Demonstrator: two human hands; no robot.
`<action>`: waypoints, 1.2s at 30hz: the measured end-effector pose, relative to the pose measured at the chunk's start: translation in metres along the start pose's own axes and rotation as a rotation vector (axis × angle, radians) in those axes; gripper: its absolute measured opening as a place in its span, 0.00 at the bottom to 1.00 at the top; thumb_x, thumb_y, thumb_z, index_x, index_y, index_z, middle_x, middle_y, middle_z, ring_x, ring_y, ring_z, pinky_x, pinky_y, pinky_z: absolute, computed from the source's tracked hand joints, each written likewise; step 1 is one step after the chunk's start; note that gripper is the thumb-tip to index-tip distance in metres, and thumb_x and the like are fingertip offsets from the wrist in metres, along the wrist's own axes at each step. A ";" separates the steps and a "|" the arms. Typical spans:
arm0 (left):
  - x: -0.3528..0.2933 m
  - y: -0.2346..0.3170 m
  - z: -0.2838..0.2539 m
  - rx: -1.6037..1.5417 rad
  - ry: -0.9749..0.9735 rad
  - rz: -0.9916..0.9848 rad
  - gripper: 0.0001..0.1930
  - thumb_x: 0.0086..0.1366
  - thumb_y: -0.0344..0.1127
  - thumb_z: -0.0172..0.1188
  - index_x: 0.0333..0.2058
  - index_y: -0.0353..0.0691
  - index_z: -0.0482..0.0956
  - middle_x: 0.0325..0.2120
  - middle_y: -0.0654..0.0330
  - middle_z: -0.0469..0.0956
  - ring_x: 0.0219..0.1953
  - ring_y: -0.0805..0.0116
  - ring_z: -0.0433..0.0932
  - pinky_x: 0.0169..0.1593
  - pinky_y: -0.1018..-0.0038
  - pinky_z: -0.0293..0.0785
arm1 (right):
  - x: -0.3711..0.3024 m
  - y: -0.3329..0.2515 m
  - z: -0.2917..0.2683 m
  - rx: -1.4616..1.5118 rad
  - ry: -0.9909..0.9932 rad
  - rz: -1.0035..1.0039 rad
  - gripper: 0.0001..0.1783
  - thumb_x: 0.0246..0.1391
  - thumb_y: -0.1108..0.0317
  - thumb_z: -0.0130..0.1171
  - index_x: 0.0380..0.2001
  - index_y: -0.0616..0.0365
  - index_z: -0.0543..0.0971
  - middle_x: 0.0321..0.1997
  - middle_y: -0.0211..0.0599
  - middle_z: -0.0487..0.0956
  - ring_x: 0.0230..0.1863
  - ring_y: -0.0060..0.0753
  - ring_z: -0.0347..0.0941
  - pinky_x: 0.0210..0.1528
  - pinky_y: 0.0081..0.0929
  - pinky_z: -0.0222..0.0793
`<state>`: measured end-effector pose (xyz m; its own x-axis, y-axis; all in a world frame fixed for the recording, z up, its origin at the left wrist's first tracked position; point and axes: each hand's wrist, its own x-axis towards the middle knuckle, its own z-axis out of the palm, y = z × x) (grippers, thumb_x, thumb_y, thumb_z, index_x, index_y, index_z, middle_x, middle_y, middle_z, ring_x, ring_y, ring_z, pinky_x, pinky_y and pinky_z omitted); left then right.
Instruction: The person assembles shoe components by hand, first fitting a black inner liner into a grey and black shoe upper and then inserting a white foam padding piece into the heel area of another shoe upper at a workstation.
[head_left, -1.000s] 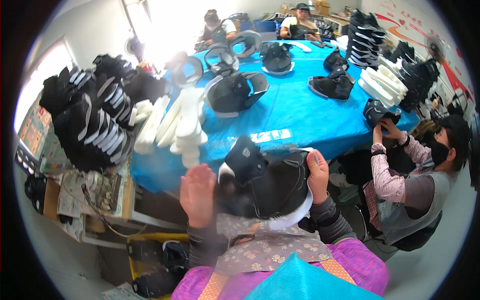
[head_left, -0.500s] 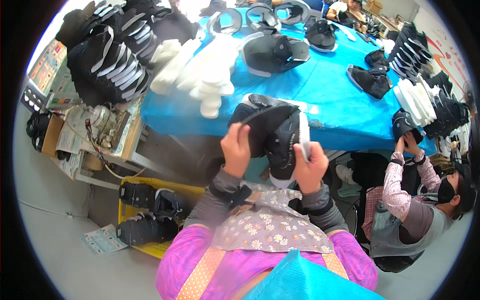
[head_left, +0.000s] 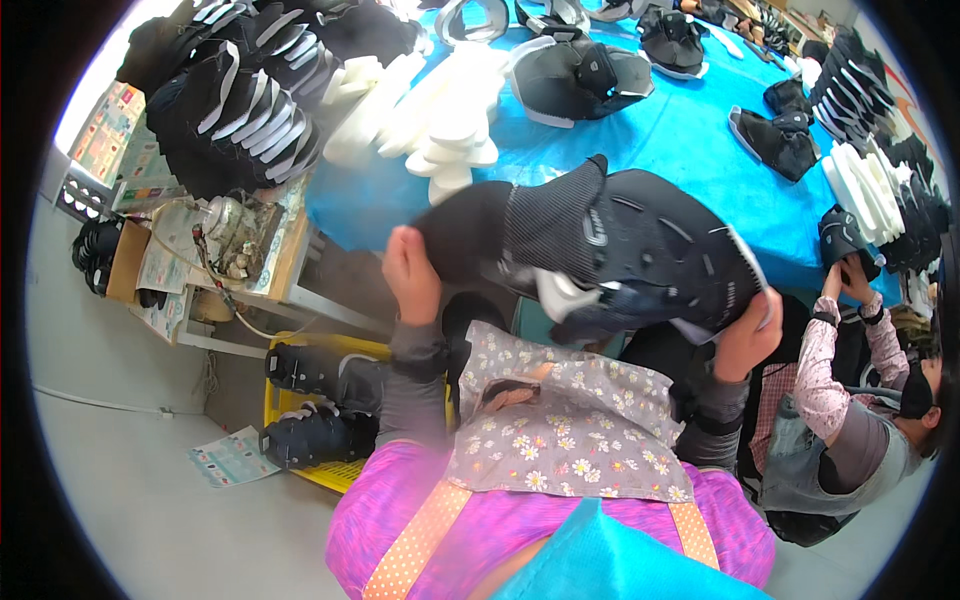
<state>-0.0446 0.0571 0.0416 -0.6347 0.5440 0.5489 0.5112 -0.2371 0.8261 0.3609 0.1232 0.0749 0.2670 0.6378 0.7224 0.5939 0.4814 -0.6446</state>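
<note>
A black shoe upper (head_left: 650,230) with mesh and grey marks is stretched out in front of me, above my lap and the table's near edge. Its left end is gripped by my left hand (head_left: 411,275), fingers closed on the black fabric. At the other end my right hand (head_left: 748,338) pinches the edge, close to its white rim. A pale grey-white piece (head_left: 568,298) shows in the upper's opening. The underside is hidden from me.
A blue-covered table (head_left: 690,140) bears white foam pieces (head_left: 450,130) and more black uppers (head_left: 580,80). Stacked uppers (head_left: 235,120) stand left. A yellow crate (head_left: 340,470) holding uppers lies lower left. A co-worker (head_left: 850,410) handles a black upper at right.
The upper has been turned and spread wide between my hands. My left hand has moved left, my right hand right and slightly lower. The view has shifted somewhat.
</note>
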 end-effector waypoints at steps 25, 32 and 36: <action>-0.058 0.016 0.081 -0.484 -0.916 -0.364 0.11 0.72 0.34 0.49 0.40 0.34 0.77 0.35 0.71 0.74 0.40 0.83 0.69 0.43 0.81 0.68 | 0.014 0.011 -0.017 0.094 -0.002 -0.433 0.21 0.63 0.57 0.53 0.24 0.65 0.77 0.22 0.42 0.77 0.26 0.45 0.76 0.32 0.35 0.71; -0.045 0.050 0.073 -0.540 -0.710 -0.570 0.18 0.73 0.46 0.50 0.29 0.40 0.76 0.22 0.76 0.67 0.25 0.86 0.62 0.28 0.84 0.57 | 0.021 -0.005 -0.004 0.107 -0.034 -0.547 0.19 0.60 0.58 0.57 0.24 0.63 0.77 0.21 0.40 0.75 0.21 0.41 0.72 0.24 0.30 0.66; -0.047 0.057 0.081 -0.557 -0.803 -0.566 0.18 0.71 0.43 0.53 0.24 0.39 0.77 0.22 0.78 0.68 0.26 0.87 0.63 0.29 0.82 0.59 | 0.024 -0.003 0.002 0.098 -0.018 -0.591 0.16 0.59 0.62 0.57 0.24 0.64 0.77 0.20 0.40 0.76 0.21 0.41 0.73 0.26 0.31 0.68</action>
<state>0.0609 0.0831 0.0523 -0.0344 0.9994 0.0027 -0.1882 -0.0091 0.9821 0.3646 0.1385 0.0939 -0.1011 0.2548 0.9617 0.5647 0.8105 -0.1554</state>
